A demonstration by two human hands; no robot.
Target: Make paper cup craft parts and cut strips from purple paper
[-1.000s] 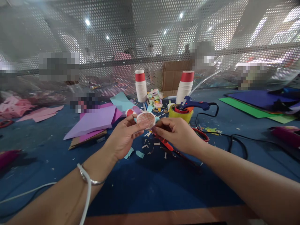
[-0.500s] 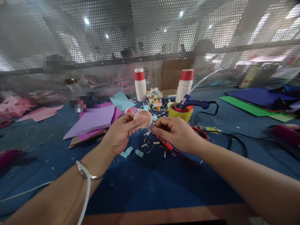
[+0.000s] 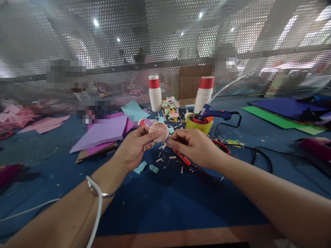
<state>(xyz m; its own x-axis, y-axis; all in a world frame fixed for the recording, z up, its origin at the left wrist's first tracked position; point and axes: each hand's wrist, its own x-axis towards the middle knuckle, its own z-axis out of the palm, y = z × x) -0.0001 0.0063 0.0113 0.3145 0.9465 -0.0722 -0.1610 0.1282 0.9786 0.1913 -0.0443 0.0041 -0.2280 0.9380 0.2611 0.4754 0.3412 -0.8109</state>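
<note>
Between thumb and fingers, my left hand (image 3: 136,146) holds a round, pale disc with a pink pattern (image 3: 159,132), its face turned toward me. My right hand (image 3: 193,146) is closed in a pinch at the disc's right edge, on a small purple paper piece (image 3: 168,140). Below the right fingertips a red-orange handled tool (image 3: 185,159) lies on the blue table (image 3: 155,203). Light-blue scraps (image 3: 153,168) and small paper bits are scattered under the hands. A red and white cup-like piece (image 3: 141,122) shows just behind my left fingers.
Two stacks of paper cups (image 3: 155,98) (image 3: 203,98) stand behind, with paper scraps between them. A blue glue gun (image 3: 216,113) rests on a yellow container (image 3: 198,126), its black cord running right. Purple sheets (image 3: 103,134) lie left, green sheets (image 3: 271,117) right.
My left hand and the disc have shifted very slightly to the right, nearer my right fingertips. The right hand has stayed nearly still.
</note>
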